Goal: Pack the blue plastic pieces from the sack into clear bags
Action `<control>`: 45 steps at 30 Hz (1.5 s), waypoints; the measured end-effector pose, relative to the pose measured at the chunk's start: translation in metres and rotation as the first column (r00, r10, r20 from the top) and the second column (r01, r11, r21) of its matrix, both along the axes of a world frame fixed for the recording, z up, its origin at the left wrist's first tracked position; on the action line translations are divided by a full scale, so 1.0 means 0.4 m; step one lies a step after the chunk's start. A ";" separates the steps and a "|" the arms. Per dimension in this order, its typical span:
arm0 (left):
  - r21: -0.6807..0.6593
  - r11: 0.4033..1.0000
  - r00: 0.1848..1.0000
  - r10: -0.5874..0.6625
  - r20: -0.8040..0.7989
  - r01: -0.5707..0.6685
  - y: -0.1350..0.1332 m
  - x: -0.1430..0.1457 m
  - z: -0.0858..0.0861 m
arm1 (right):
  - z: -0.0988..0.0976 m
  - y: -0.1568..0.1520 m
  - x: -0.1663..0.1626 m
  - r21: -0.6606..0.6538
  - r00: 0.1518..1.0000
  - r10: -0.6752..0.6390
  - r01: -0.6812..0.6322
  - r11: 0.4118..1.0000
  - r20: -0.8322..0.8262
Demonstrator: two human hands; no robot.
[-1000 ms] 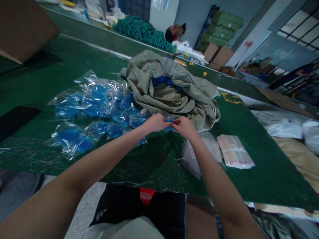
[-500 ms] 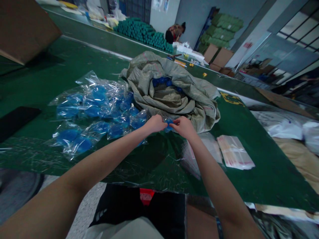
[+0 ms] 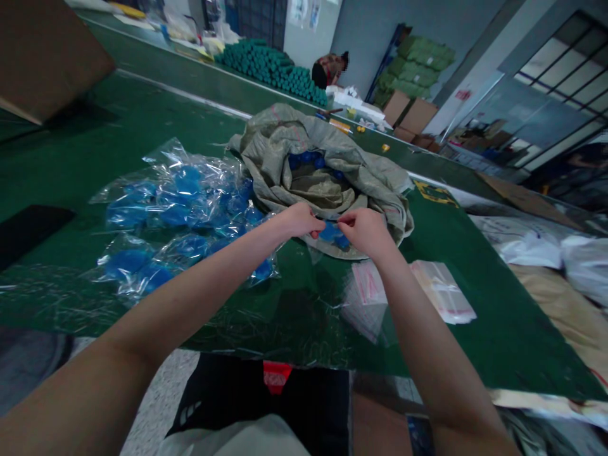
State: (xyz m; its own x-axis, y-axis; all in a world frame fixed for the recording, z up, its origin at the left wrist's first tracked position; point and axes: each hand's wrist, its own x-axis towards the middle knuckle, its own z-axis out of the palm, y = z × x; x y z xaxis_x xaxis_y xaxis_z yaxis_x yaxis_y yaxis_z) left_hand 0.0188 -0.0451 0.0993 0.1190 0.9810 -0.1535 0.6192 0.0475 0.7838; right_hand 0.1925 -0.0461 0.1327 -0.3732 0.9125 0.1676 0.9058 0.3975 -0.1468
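My left hand (image 3: 303,221) and my right hand (image 3: 365,229) are close together at the near edge of an open woven sack (image 3: 280,136). Between them is a blue object in a clear plastic bag (image 3: 329,230); each hand pinches a side of the bag. The object's exact kind is too small and blurred to make out. Several blue balls (image 3: 311,158) show inside the sack's mouth. To the left lies a heap of clear bags with blue pieces in them (image 3: 183,190). Beneath my right forearm is a stack of clear flat bags (image 3: 368,291).
Another stack of clear bags (image 3: 444,291) lies further right on the green table (image 3: 294,329). A black flat object (image 3: 33,228) and a cardboard box (image 3: 47,57) are at the left. Green rolls (image 3: 275,69) and a bending person (image 3: 329,68) are at the back.
Both hands have shifted slightly up and right, with the bagged blue object between them. My right arm has moved right, showing more of the near bag stack.
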 end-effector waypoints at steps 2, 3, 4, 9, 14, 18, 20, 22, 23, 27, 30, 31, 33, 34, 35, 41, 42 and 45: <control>0.007 1.000 0.999 -0.003 -0.035 0.003 0.003 -0.002 0.011 | 0.020 -0.003 -0.004 -0.032 0.998 -0.046 0.044 0.998 -0.039; 0.015 1.000 0.998 -0.005 -0.059 0.006 0.004 -0.003 0.014 | 0.024 -0.004 -0.006 -0.046 0.996 -0.063 0.060 0.997 -0.065; 0.028 1.000 0.996 -0.006 -0.084 0.008 0.005 -0.003 0.016 | 0.026 -0.005 -0.007 -0.057 0.993 -0.074 0.068 0.996 -0.096; 0.073 0.997 0.994 0.030 -0.102 -0.022 0.008 -0.007 0.018 | 0.019 -0.004 -0.005 -0.083 0.960 -0.078 0.057 0.995 -0.270; 0.148 0.981 0.984 0.141 -0.111 -0.124 0.002 -0.008 0.012 | 0.001 0.017 0.001 -0.093 0.905 -0.153 0.126 0.988 -0.396; 0.169 0.980 0.982 0.133 -0.133 -0.109 -0.005 -0.008 0.003 | -0.001 0.027 0.001 -0.143 0.874 -0.216 0.170 0.975 -0.435; 0.230 0.963 0.982 0.167 -0.084 -0.144 -0.008 -0.005 -0.001 | 0.004 0.025 -0.001 -0.128 0.865 -0.230 0.193 0.973 -0.446; 0.311 0.933 0.978 0.206 -0.039 -0.184 -0.012 0.001 -0.005 | 0.007 0.023 -0.005 -0.133 0.861 -0.232 0.192 0.972 -0.453; 0.332 0.925 0.978 0.207 -0.032 -0.185 -0.014 0.005 -0.006 | 0.007 0.024 -0.009 -0.144 0.859 -0.229 0.182 0.973 -0.458; 0.320 0.927 0.977 0.212 -0.025 -0.193 -0.016 0.015 -0.013 | -0.005 0.035 -0.020 -0.167 0.836 -0.220 0.155 0.974 -0.503; 0.339 0.909 0.967 0.255 0.001 -0.240 -0.016 0.014 -0.019 | -0.013 0.043 -0.024 -0.173 0.833 -0.228 0.162 0.972 -0.504; 0.340 0.912 0.969 0.245 -0.001 -0.231 -0.017 0.013 -0.021 | -0.015 0.045 -0.025 -0.174 0.841 -0.228 0.162 0.971 -0.490; 0.338 0.915 0.972 0.234 -0.005 -0.219 -0.022 0.013 -0.023 | -0.018 0.048 -0.026 -0.187 0.857 -0.229 0.159 0.970 -0.462; 0.338 0.915 0.972 0.236 -0.005 -0.221 -0.025 0.013 -0.025 | -0.019 0.048 -0.027 -0.195 0.860 -0.229 0.154 0.969 -0.456; 0.341 0.913 0.971 0.241 -0.003 -0.225 -0.028 0.013 -0.027 | -0.021 0.049 -0.028 -0.200 0.859 -0.227 0.149 0.968 -0.458; 0.337 0.929 0.982 0.182 -0.053 -0.154 -0.039 0.008 -0.058 | -0.029 0.045 -0.038 -0.171 0.882 -0.181 0.116 0.978 -0.434; 0.332 0.936 0.987 0.147 -0.069 -0.116 -0.039 0.005 -0.065 | -0.030 0.043 -0.041 -0.169 0.890 -0.174 0.111 0.979 -0.422; 0.302 0.953 0.987 0.075 -0.145 -0.028 -0.042 -0.008 -0.079 | -0.033 0.037 -0.047 -0.153 0.910 -0.131 0.075 0.985 -0.392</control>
